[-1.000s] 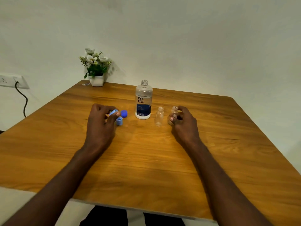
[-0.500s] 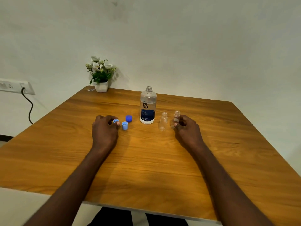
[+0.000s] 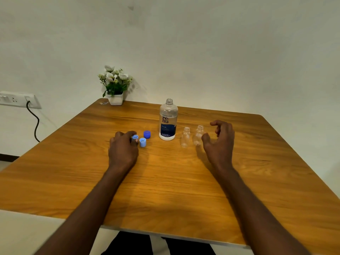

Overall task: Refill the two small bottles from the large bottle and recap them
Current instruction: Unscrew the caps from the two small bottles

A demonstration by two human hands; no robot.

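My left hand (image 3: 122,150) lies on the wooden table (image 3: 165,190) with its fingers curled around a light blue cap (image 3: 134,138), which it holds at the fingertips. Just to the right of this hand a second light blue cap (image 3: 142,142) stands with its open side up, and a little beyond that one I see a darker blue cap (image 3: 147,134). My right hand (image 3: 219,142) is above the table with the fingers loosely bent and apart, and it holds nothing. Just to the left of its thumb stand the two small bottles (image 3: 191,137), both clear, upright and without caps. Further left of them stands the large bottle (image 3: 168,120), also uncapped, between my two hands. Far beyond my left hand, a small flower pot (image 3: 115,89) stands at the table corner.
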